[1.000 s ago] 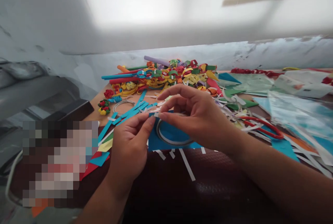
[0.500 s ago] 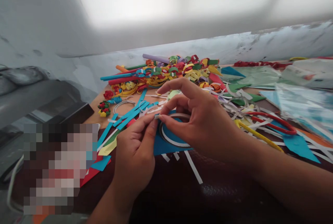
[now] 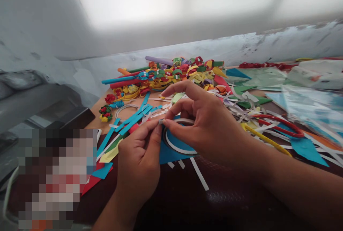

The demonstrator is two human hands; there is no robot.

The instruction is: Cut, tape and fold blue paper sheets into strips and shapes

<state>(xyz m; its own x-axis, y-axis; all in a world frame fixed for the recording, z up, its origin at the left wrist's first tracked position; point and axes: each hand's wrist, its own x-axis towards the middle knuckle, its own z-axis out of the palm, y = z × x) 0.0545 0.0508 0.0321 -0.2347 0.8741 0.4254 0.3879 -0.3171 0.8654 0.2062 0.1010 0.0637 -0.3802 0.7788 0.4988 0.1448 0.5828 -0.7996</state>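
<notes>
My left hand [image 3: 140, 163] pinches a small pale strip [image 3: 160, 121] between thumb and forefinger, one end showing at the fingertips. Against that end, the thumb and a bent finger of my right hand [image 3: 207, 118] are pressed together, while its forefinger arches above, apart from the strip. Below the hands a roll of tape [image 3: 184, 151] lies flat on a blue paper sheet [image 3: 167, 157], partly covered by my right hand. Short white strips [image 3: 199, 173] lie on the dark tabletop in front of it.
Colourful paper chains [image 3: 177, 73] and rolled paper tubes are heaped at the back. Red-handled scissors [image 3: 292, 125] lie among paper scraps on the right, near plastic packets [image 3: 313, 106]. Blue paper strips [image 3: 135, 120] and another ring [image 3: 124, 113] are on the left.
The view has shifted slightly. Both hands stay together at the small strip, and a little more of its pale face shows between the fingertips.
</notes>
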